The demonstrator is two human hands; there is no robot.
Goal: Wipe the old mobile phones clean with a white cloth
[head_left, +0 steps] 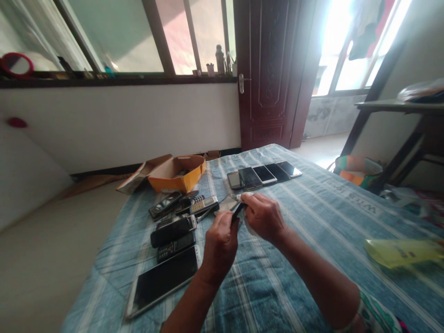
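Note:
My left hand (221, 238) is closed round a slim dark phone (237, 212), seen nearly edge-on. Pinched in my right hand (265, 215) is a thin whitish cloth or tissue (250, 227), pressed at the phone's upper end; its exact material is unclear. Left of my hands lies a loose pile of old mobile phones, among them a keypad phone (204, 204) and a dark phone (173, 231). Closer to me rests a white-framed tablet (164, 281). Beyond my hands, several phones lie side by side in a row, including a white one (264, 174).
An open orange cardboard box (178, 173) stands at the bed's far left edge. A striped blue sheet (312, 259) covers the surface. At the right lies a yellow translucent packet (402, 253). A dark red door (267, 106) and a side table (402, 107) are farther back.

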